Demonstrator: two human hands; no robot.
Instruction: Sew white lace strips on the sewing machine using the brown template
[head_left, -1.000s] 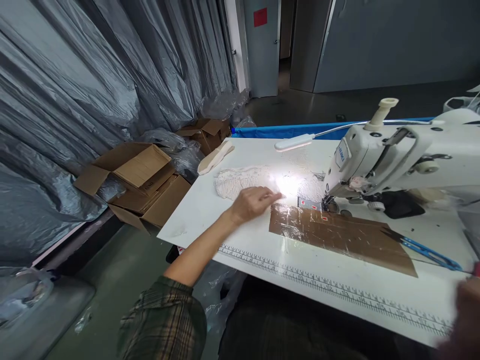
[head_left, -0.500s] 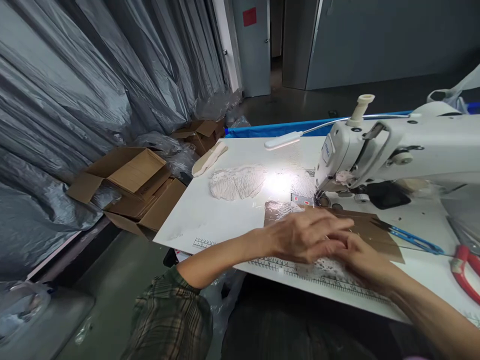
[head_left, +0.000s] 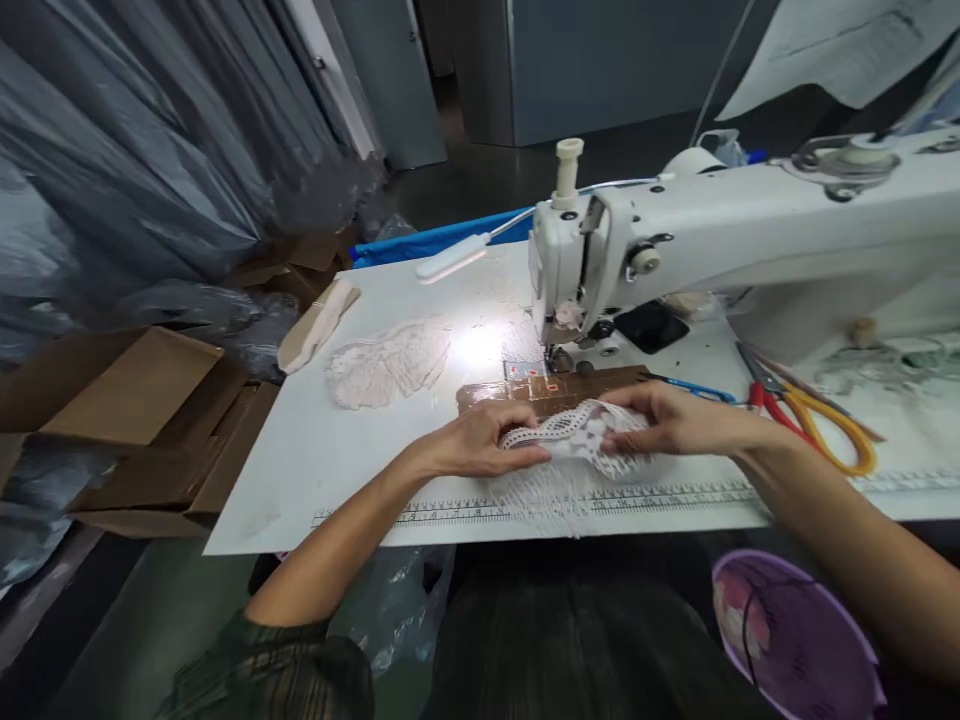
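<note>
A piece of white lace (head_left: 571, 432) is stretched between my two hands, just in front of the sewing machine (head_left: 637, 240). My left hand (head_left: 491, 440) pinches its left end between thumb and fingers. The right end is gripped by my right hand (head_left: 652, 418), thumb below and fingers above. A fringed part of the lace hangs down over the ruler tape (head_left: 457, 512) along the table's front edge. Behind the lace lies a brown sheet (head_left: 480, 397), under the needle area. More white lace pieces (head_left: 390, 362) lie flat on the left of the table.
Blue thread snips (head_left: 697, 388) and scissors with orange and red handles (head_left: 832, 425) lie on the right. A lamp (head_left: 452, 258) lights the table (head_left: 292, 480). Cardboard boxes (head_left: 142, 400) stand at left, a purple basket (head_left: 806, 640) below right.
My hands have moved apart from their overlapping position, and the lace is now spread between them. The view has turned right, bringing the scissors and purple basket into sight.
</note>
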